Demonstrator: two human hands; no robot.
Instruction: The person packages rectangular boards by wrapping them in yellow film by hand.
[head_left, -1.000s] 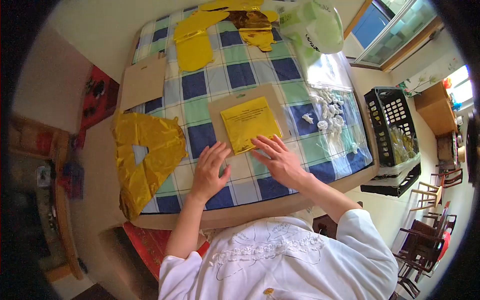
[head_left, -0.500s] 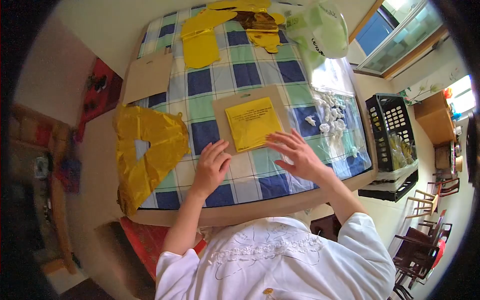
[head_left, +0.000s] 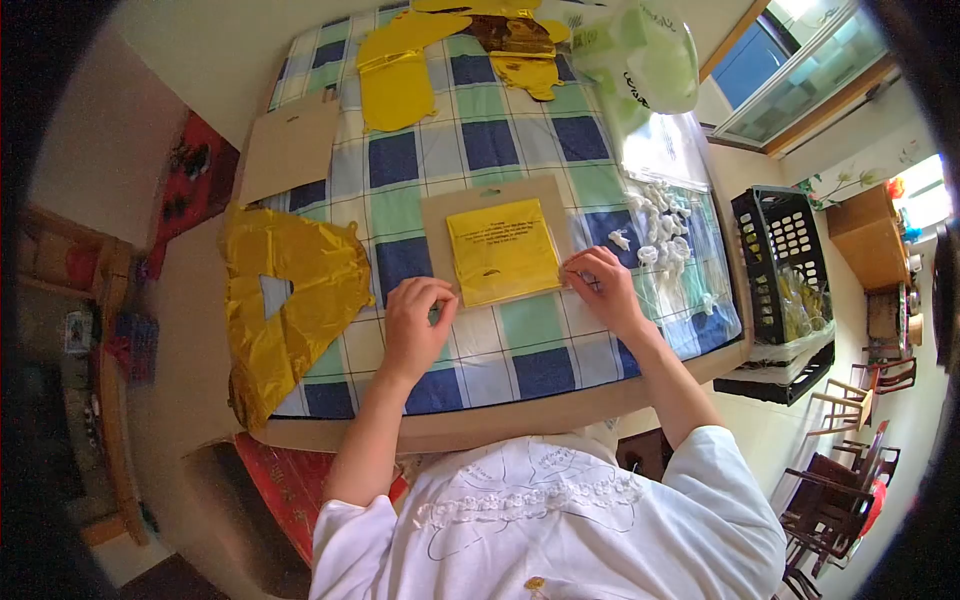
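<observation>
A flat packet (head_left: pixel 505 255) lies on the checked bedspread in front of me: a folded yellow foil balloon with printed black text, backed by brown card (head_left: pixel 440 215) with a hang slot. At the packet's lower left corner, my left hand (head_left: pixel 416 318) has its fingers curled and pinched onto the edge. My right hand (head_left: pixel 606 288) pinches the lower right edge between thumb and fingers. To the left, a flat gold foil letter A balloon (head_left: pixel 330 300) is spread out. White knotted strings or ribbons (head_left: pixel 665 235) lie right of the packet.
Another brown card (head_left: pixel 290 150) lies at the upper left. More gold foil balloons (head_left: pixel 398 85) rest at the far side, near a green and white plastic bag (head_left: pixel 650 60) and clear plastic sleeves (head_left: pixel 665 150). A black crate (head_left: pixel 780 245) stands beyond the bed's right edge.
My right hand has moved from over the foil to the packet's right edge, its spread fingers closing into a pinch. My left fingers have curled more at the left corner.
</observation>
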